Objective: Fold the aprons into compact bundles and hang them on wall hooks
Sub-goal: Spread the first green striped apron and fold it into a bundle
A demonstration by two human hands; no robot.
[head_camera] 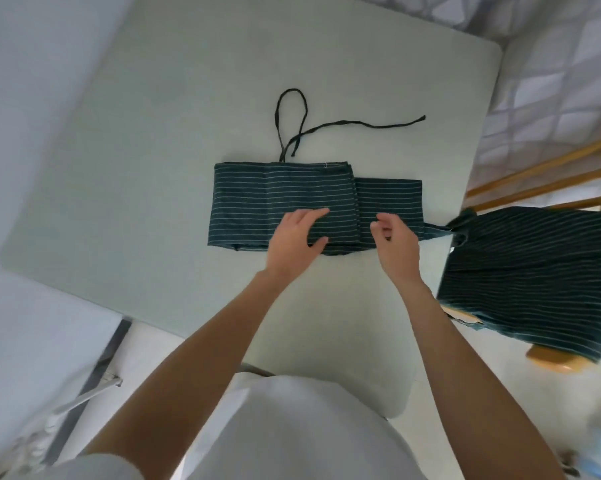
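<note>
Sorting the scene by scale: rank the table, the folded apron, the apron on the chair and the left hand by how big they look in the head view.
1. table
2. apron on the chair, though partly cut off and nearer the camera, so unsure against 3
3. folded apron
4. left hand

Striped cloth apron [281, 199], matt table [174, 140]

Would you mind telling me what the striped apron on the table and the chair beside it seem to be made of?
The apron looks like soft woven cloth, matte, dark green with thin white stripes; it creases and folds flat. The chair looks like varnished light wood: orange-brown rails with slight sheen.
</note>
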